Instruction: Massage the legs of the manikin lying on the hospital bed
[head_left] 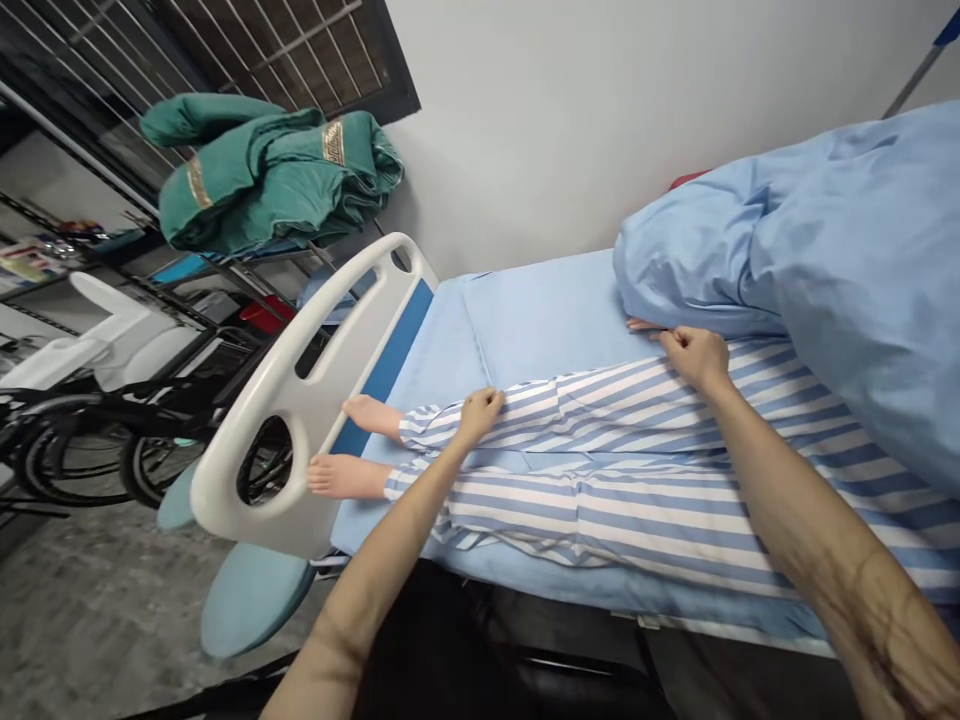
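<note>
A figure, apparently a manikin, lies on the bed in blue-and-white striped trousers (645,500), its bare feet (351,477) toward the footboard. My left hand (482,412) is closed on the far trouser leg around the shin, fingertips hidden beneath the fist. Higher up, near the thigh, my right hand (696,357) is closed at the far edge of the same trousers, with its fingertips partly hidden. Just beyond it, the figure's fingers (643,325) show from under a bunched light-blue quilt (847,230), which covers the upper body.
The white footboard (300,330) stands at the bed's left end, and a light-blue sheet (540,300) covers the mattress. Folded green padded clothing (277,180) lies on a rack behind. Wheelchairs (82,440) and teal oval panels (255,600) are at the left.
</note>
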